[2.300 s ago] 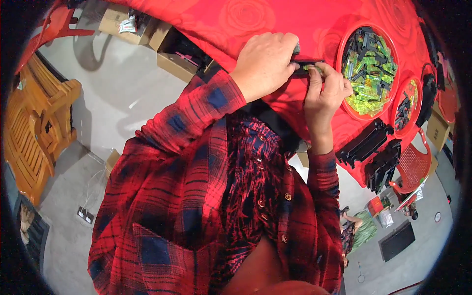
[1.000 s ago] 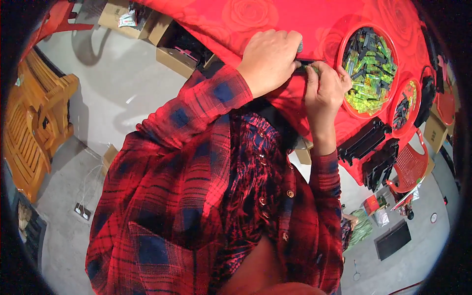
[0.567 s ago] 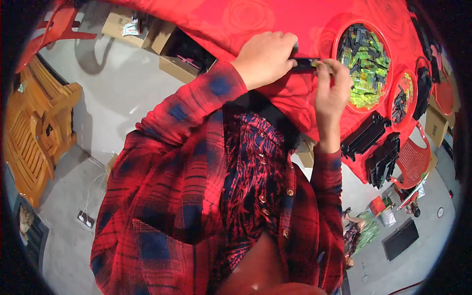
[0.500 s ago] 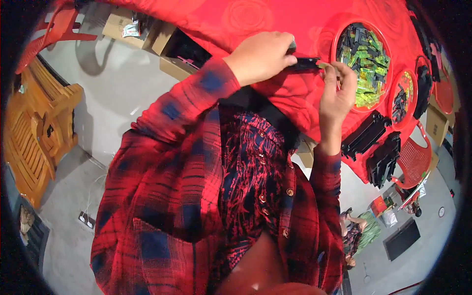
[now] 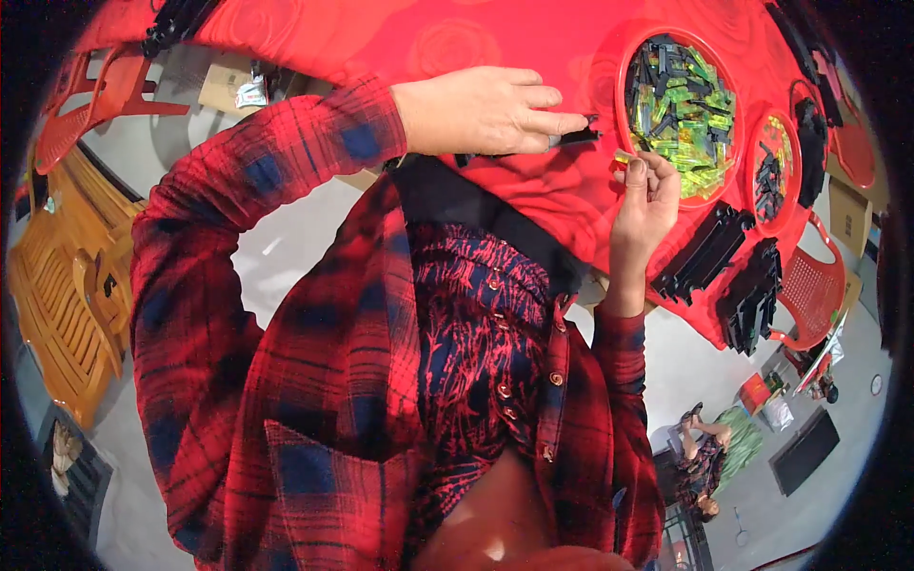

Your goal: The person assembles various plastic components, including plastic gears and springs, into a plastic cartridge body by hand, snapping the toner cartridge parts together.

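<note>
Currently, my right hand pinches a small yellowish piece between thumb and fingertip. My left hand stretches its fingers over a black strip; whether they grip it, I cannot tell. Just beyond my right fingertips sits a red basket.

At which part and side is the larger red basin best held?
Take the larger red basin by its rim, probably from the left, where the edge is mostly exposed; the smaller red basin crowds the right. The larger one is full of small pieces, so keep it level.
</note>
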